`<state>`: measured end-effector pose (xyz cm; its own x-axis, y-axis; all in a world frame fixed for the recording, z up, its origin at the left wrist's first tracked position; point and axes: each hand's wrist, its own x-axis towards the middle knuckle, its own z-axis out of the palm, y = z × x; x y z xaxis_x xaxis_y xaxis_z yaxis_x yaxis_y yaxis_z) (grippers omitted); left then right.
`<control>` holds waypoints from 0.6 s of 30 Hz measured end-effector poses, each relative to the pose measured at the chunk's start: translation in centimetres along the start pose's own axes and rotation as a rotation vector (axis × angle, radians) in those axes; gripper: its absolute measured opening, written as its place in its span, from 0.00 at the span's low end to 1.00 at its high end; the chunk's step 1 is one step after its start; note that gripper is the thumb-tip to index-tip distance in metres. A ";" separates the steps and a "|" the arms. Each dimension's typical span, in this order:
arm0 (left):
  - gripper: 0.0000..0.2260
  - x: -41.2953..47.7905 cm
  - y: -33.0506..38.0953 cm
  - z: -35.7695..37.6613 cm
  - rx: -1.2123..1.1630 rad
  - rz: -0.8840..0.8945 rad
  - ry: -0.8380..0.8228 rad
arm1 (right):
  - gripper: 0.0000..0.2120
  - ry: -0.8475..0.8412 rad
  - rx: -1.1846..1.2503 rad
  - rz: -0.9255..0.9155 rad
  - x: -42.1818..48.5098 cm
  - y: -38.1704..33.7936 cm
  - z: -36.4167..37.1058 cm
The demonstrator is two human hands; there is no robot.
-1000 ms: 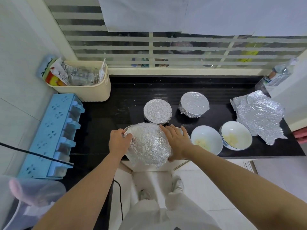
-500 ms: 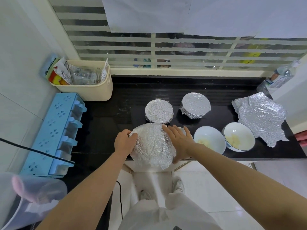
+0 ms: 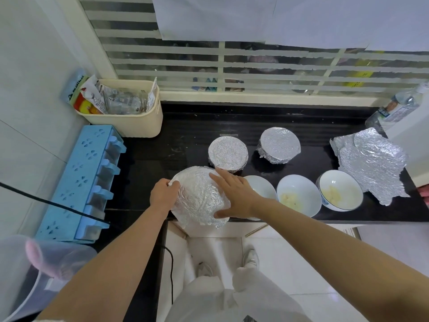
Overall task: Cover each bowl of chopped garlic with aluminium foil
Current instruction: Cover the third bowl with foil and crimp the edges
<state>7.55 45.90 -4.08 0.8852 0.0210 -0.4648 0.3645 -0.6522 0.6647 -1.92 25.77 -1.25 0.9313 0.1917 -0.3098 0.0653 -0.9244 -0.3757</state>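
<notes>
A domed foil sheet [image 3: 199, 201] is held at the front edge of the tabletop [image 3: 185, 133]. Its left rim is gripped by the left hand [image 3: 163, 194]; the right hand [image 3: 236, 196] is spread upon it.

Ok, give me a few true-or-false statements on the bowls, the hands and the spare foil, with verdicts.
1. Two covered bowls stand at the back of the counter. True.
2. Every bowl on the counter is covered. False: three open bowls stand to the right of the hands.
3. The right hand lies flat on the foil being fitted at the front. True.
4. The left hand hangs clear of the foil. False: it grips the foil's left edge.
5. The spare foil lies at the counter's left end. False: it lies at the right end.
</notes>
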 end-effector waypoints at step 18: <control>0.42 -3.1 -0.3 2.1 0.707 0.702 -0.139 | 0.56 -0.051 -0.121 0.130 0.5 -0.8 2.5</control>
<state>4.06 44.41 -4.03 0.7758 -0.6002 -0.1950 -0.5222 -0.7840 0.3355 -2.43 27.43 -3.32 0.9153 0.0819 -0.3943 -0.0089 -0.9748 -0.2231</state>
